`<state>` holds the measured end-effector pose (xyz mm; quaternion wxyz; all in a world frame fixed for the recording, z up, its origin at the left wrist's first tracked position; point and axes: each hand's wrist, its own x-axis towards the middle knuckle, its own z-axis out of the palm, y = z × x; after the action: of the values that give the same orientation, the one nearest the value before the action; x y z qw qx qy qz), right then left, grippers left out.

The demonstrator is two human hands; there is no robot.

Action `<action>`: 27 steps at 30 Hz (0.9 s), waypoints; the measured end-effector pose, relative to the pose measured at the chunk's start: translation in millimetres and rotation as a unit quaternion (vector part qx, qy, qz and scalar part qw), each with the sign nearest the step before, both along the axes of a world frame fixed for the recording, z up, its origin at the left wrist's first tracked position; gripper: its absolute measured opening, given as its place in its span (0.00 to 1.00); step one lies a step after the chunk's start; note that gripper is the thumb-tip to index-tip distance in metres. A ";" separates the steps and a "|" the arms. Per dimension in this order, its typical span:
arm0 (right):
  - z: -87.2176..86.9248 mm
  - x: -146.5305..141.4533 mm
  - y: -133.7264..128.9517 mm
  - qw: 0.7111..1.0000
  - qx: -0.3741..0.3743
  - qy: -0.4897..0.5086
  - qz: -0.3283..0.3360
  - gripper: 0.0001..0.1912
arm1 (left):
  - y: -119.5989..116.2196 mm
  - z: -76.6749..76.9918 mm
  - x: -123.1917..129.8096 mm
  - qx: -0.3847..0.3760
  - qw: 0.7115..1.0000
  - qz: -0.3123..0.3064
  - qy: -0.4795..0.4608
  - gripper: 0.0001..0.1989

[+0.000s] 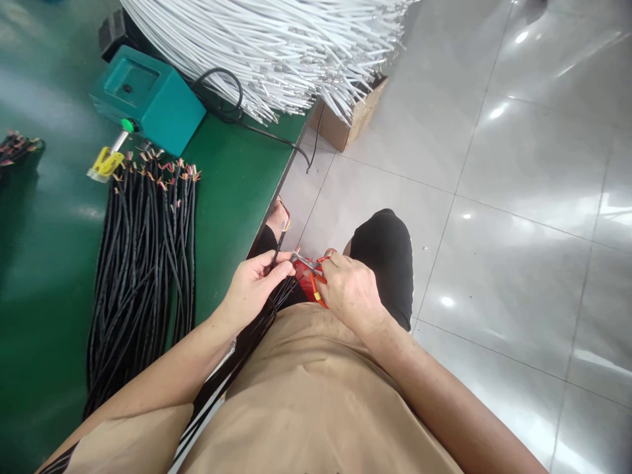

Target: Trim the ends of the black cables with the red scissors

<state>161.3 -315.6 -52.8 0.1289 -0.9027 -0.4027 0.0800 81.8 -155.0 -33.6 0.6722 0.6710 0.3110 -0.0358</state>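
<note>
My left hand (259,283) pinches a black cable (280,245) between thumb and fingers. Thin coloured wires fan out at the cable's upper end. From the right, my right hand (353,289) grips what look like red-handled scissors (307,263), whose metal blades point left and lie close to my left fingertips. Whether the blades touch the cable or a wire, I cannot tell. More black cables (257,336) run beneath my left hand and along my lap. On the green table (232,191) to the left lies a large bundle of black cables (143,263) with bare coloured wire ends.
A teal machine (148,99) and a yellow-and-clear object (105,163) stand beyond the bundle. White cables (286,52) are heaped at the back, overhanging a cardboard box (353,125) on the tiled floor (494,263). A black cord (276,137) hangs over the table edge.
</note>
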 end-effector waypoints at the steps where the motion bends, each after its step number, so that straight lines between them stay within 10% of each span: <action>1: 0.0 0.2 0.0 1.000 -0.002 0.004 0.003 0.12 | 0.3 0.2 0.0 0.002 1.000 -0.003 0.000 0.12; 10: -3.2 2.3 -1.2 0.994 0.064 0.074 -0.040 0.13 | 0.4 -4.6 0.1 -0.022 1.000 0.006 -0.008 0.12; 16: 10.8 -3.1 12.4 0.926 0.275 0.225 -0.126 0.21 | 0.7 -3.4 5.1 -0.110 0.992 0.054 -0.012 0.20; 27: -5.5 -44.0 37.9 0.853 0.306 0.406 -0.113 0.11 | 4.7 -1.7 5.3 -0.197 0.975 0.101 -0.026 0.19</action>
<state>117.3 -277.8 -58.3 0.5589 -0.7441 -0.2135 0.2974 87.1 -150.3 -35.3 0.7991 0.4916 0.3460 -0.0108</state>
